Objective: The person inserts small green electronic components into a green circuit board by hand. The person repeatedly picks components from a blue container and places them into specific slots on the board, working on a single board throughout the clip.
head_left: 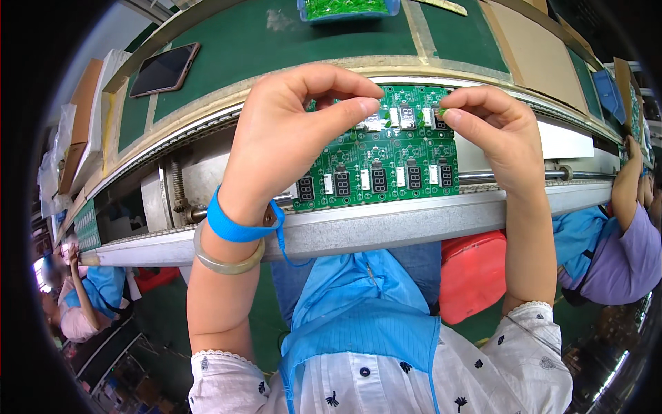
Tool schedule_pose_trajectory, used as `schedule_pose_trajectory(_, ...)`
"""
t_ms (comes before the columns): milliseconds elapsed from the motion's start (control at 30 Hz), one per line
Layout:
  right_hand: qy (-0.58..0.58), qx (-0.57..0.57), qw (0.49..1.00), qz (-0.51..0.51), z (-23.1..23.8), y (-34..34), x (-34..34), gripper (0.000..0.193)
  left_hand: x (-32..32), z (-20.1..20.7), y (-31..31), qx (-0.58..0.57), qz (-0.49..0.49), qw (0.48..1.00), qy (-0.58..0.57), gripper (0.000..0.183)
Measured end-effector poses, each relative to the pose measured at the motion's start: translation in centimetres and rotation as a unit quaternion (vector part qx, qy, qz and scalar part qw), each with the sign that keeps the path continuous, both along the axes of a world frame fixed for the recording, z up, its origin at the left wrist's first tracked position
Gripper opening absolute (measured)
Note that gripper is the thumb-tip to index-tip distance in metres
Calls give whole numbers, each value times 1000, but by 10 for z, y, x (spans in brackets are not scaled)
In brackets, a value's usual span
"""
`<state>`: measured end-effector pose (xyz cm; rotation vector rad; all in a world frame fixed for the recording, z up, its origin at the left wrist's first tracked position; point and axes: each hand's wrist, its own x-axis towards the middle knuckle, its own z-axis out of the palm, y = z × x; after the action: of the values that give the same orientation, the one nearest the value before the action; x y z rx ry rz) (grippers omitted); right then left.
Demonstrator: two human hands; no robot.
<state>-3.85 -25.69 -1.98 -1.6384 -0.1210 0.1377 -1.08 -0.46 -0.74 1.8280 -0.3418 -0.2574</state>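
1. Circuit-board panel [387, 146] lies beneath and between the left hand [293, 117] and right hand [495, 127].
2. Pinched in the right hand, a small green component [441, 112] hangs over the panel.
3. Left thumb and forefinger are close together; whether they grip anything, I cannot tell.
4. Phone [164, 70] lies beyond the left hand.
5. Blue bin [348, 18] sits ahead of both hands.

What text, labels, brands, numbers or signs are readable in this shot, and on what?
Nothing I can quote.
Board panel: white print, too small to read.
Displays: digit segments show, no value I can make out.
Phone: dark screen, no text visible.
Tray: none visible.
Wristband: none visible.
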Motion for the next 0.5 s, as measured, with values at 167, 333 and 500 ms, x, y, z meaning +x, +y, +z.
schedule_pose_trajectory(167, -81, -167, 982, -14, 0, -2, -6, 17, 0, -2, -2, 11, 0, 1000, -9, 14)
schedule_pose_trajectory(333, -286, -390, 875, 8, 0, 0, -12, 14, -2, -4, -3, 15, -1, 1000, -25, 14)
schedule_pose_trajectory(500, -348, -466, 813, 21, 1, 8, -11, 9, -3, -4, -3, 21, -1, 999, -43, 13)
